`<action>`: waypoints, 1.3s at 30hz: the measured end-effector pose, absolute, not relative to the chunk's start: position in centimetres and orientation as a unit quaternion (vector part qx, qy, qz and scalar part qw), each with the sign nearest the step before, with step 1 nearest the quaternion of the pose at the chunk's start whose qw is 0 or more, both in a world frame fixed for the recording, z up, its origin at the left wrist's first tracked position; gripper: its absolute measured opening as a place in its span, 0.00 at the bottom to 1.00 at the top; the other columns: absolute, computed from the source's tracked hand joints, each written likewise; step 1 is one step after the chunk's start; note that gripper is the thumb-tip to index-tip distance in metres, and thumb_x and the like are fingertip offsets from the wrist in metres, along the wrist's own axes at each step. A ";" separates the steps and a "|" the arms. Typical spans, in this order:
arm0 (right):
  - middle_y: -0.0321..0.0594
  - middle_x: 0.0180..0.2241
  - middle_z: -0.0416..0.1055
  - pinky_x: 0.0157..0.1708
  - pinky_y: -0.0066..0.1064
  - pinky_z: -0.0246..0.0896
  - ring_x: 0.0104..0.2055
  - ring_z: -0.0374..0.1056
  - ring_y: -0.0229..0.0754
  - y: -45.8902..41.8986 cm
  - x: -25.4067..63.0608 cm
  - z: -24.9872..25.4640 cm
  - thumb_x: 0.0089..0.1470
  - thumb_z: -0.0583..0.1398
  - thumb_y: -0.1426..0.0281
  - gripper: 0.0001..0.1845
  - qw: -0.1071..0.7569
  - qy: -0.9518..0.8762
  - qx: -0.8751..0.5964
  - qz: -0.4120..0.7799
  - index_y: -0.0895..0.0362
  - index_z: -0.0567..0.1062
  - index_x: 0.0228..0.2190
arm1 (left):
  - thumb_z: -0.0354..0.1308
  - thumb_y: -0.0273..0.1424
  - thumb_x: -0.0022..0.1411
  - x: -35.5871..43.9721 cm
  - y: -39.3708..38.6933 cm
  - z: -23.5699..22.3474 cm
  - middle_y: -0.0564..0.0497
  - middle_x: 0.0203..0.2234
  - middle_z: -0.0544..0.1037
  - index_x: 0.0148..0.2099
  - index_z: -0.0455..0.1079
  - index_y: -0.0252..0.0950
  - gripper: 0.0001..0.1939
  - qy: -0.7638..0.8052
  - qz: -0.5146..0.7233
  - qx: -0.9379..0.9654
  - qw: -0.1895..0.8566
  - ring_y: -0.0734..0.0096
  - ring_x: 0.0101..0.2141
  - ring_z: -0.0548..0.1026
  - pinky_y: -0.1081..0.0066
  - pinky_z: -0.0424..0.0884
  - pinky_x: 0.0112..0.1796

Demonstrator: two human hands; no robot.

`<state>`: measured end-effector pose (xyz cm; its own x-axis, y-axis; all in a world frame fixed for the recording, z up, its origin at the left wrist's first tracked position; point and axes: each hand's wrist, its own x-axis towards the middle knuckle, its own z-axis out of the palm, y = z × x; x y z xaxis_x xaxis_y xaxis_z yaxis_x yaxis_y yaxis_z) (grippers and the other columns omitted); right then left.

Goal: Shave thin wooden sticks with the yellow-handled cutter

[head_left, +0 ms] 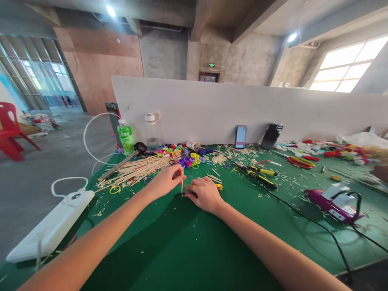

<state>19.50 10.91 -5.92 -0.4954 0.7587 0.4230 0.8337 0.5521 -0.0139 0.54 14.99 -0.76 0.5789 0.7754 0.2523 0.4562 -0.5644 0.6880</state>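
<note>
My left hand pinches a short thin wooden stick and holds it upright on the green table. My right hand lies knuckles up just right of it, fingers curled onto the table and pressing a small dark ring-like piece at the stick's foot. A bundle of thin bamboo sticks lies to the left of my left hand. Several small coloured rings are heaped behind both hands.
A white power strip sits at the left edge. A green bottle, a clear bottle, a phone and a dark mug stand along the white divider. Yellow-handled pliers, a black cable and a purple glue gun lie at right.
</note>
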 end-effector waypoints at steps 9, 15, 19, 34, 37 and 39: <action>0.35 0.31 0.73 0.37 0.34 0.45 0.35 0.65 0.39 11.1 19.5 -6.3 0.56 0.61 0.64 0.08 0.228 -0.851 -0.464 -0.087 0.56 0.71 0.31 | 0.52 0.41 0.61 0.3 15.5 -1.0 0.54 0.27 0.75 0.33 0.59 0.40 0.11 0.373 0.280 0.830 0.306 0.67 0.29 0.76 0.70 0.69 0.30; 0.31 0.30 0.75 0.36 0.32 0.46 0.32 0.67 0.38 11.9 19.7 -5.7 0.52 0.64 0.63 0.08 0.210 -0.864 -0.453 -0.058 0.54 0.71 0.31 | 0.51 0.40 0.62 0.7 14.9 -0.7 0.55 0.26 0.75 0.33 0.60 0.40 0.10 0.378 0.265 0.841 0.281 0.68 0.27 0.75 0.71 0.67 0.28; 0.33 0.30 0.75 0.35 0.32 0.46 0.33 0.67 0.38 11.8 19.7 -5.7 0.53 0.63 0.64 0.08 0.215 -0.863 -0.454 -0.060 0.54 0.71 0.31 | 0.51 0.41 0.62 0.7 14.8 -0.6 0.55 0.26 0.75 0.32 0.59 0.39 0.11 0.376 0.266 0.841 0.283 0.68 0.27 0.75 0.71 0.67 0.29; 0.34 0.30 0.73 0.34 0.32 0.46 0.34 0.65 0.39 11.7 19.6 -6.4 0.54 0.62 0.63 0.08 0.210 -0.862 -0.454 -0.075 0.55 0.71 0.30 | 0.52 0.40 0.60 0.5 15.2 -1.0 0.53 0.25 0.76 0.33 0.62 0.39 0.10 0.382 0.266 0.843 0.270 0.67 0.26 0.73 0.70 0.65 0.27; 0.34 0.30 0.73 0.32 0.31 0.45 0.34 0.65 0.39 11.8 19.7 -6.5 0.55 0.61 0.63 0.08 0.206 -0.865 -0.453 -0.068 0.54 0.71 0.31 | 0.52 0.39 0.61 0.6 15.2 -1.1 0.55 0.25 0.76 0.32 0.61 0.39 0.10 0.383 0.264 0.847 0.256 0.68 0.26 0.73 0.71 0.64 0.26; 0.35 0.30 0.73 0.33 0.32 0.45 0.34 0.64 0.39 11.6 19.8 -6.6 0.57 0.59 0.63 0.08 0.213 -0.863 -0.451 -0.079 0.55 0.70 0.31 | 0.52 0.38 0.62 0.6 15.3 -1.1 0.55 0.25 0.75 0.32 0.61 0.39 0.09 0.384 0.264 0.848 0.251 0.69 0.26 0.73 0.72 0.64 0.26</action>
